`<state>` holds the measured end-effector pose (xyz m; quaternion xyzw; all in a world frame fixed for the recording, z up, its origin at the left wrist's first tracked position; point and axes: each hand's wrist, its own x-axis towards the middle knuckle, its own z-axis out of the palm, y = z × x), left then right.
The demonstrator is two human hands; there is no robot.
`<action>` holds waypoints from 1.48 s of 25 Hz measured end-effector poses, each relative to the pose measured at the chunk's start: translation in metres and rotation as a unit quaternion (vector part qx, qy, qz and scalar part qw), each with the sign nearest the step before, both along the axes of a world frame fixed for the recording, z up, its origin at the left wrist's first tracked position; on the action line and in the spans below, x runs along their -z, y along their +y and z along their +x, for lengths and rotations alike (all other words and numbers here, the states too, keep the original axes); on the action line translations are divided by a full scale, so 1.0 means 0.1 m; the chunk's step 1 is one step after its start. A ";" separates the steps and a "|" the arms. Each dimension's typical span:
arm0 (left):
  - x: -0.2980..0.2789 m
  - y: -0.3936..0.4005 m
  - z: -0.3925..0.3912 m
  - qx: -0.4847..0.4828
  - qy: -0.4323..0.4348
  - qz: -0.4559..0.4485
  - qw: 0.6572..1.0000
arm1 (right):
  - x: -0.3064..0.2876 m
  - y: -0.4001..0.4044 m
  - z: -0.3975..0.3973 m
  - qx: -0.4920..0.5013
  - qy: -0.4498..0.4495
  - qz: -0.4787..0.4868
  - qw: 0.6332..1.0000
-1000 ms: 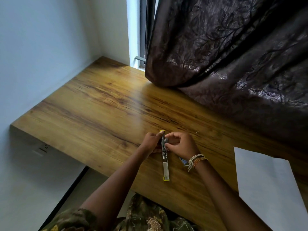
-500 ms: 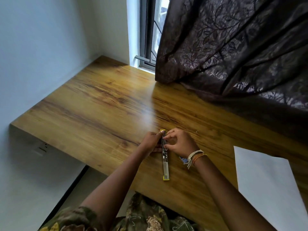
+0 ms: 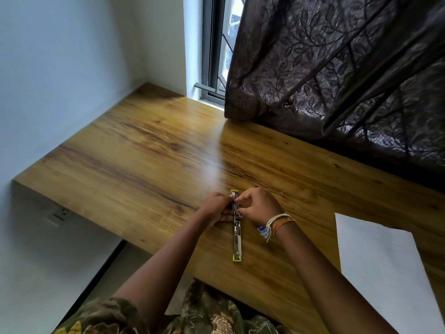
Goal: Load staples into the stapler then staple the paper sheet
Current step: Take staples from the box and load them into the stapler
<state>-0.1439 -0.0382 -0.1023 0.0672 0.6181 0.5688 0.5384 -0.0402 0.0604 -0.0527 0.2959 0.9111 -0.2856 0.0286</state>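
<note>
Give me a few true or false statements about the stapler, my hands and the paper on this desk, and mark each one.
1. The stapler lies opened out flat on the wooden desk. True.
2. The paper sheet sits under the stapler. False: it lies apart, to the right.
3. Both the left hand and the right hand work at the stapler's far end. True.
4. The right wrist is bare. False: it wears thread bands.
5. The curtain covers the whole window. False: a strip shows.

— What sort of place is this?
— A room at home: a wooden counter (image 3: pixel 144 153) built into a white corner, a leaf-patterned brown curtain (image 3: pixel 337 68) over a barred window (image 3: pixel 220 56).
</note>
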 end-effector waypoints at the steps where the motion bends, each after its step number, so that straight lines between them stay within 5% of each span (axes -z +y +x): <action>1: -0.01 -0.01 0.00 0.000 -0.005 0.001 1.000 | 0.00 0.00 0.00 0.004 -0.003 -0.002 1.000; 15: -0.11 -0.05 0.00 0.012 -0.011 -0.015 1.000 | 0.11 -0.06 0.02 0.086 0.061 -0.086 0.991; 20: -0.13 -0.06 0.00 0.007 -0.052 0.007 0.999 | 0.11 -0.10 0.03 0.193 0.140 -0.206 0.949; 31: -0.19 -0.10 0.01 0.024 -0.028 -0.011 0.999 | 0.00 -0.02 -0.16 0.173 0.003 -0.350 0.921; 37: -0.13 -0.05 0.02 0.019 -0.031 -0.027 0.999 | 0.12 -0.04 -0.19 0.288 0.081 -0.336 0.893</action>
